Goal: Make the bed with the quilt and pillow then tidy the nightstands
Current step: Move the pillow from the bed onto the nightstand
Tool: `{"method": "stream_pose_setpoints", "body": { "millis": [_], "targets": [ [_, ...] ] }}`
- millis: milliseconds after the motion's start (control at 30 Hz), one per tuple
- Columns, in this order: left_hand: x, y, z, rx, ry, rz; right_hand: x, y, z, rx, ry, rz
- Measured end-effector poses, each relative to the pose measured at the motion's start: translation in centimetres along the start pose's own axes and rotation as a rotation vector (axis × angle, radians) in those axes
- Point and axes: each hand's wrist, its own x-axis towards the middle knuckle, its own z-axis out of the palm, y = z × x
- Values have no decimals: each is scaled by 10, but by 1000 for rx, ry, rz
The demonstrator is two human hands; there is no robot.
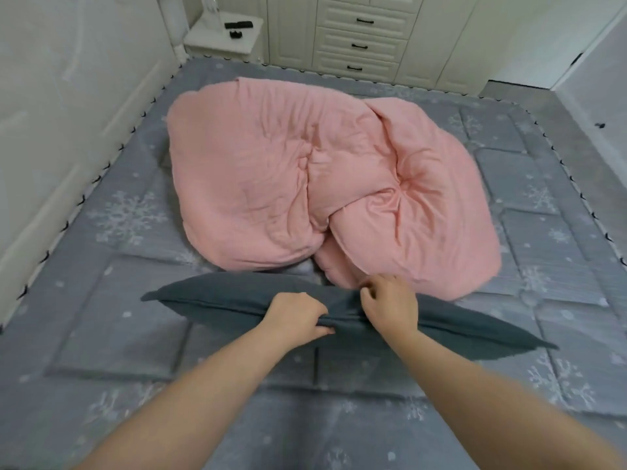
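Pillow (217,300), dark grey and long, is lying across the near part of the bed (112,337), and you are gripping it at its middle with both bare hands. Your left hand (298,317) is closing its fingers (320,330) around a pinched fold of the pillow's fabric, thumb underneath, knuckles on top. Your right hand (390,305) is resting just beside it, its fingers (371,293) curled down into the same bunched cloth at the pillow's far edge, where the fabric is meeting the pink quilt (305,171). That quilt is sitting crumpled in a loose heap in the centre of the bed, its near corner touching the pillow. The bed is wearing a grey cover printed with pale snowflakes and is running along a white padded wall (68,113) on your left. Beyond the far corner a white nightstand (220,42) is carrying a few small dark items (238,25), too small to identify. A white chest of drawers (363,42) with dark handles is standing behind the bed.
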Motion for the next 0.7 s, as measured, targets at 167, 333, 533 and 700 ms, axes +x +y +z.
{"method": "stream_pose_setpoints", "body": {
  "millis": [167,333,533,700],
  "targets": [
    [-40,18,-4,-20,-14,-183,-58,-1,-12,154,-7,-380],
    [-87,33,-36,-63,67,-333,-64,-8,-33,34,13,-600],
    [-179,52,-56,-115,144,-541,-79,-61,-49,117,-116,-820],
    [-264,49,-53,-75,158,-720,-112,-112,-53,242,-316,-990]
  ]
}}
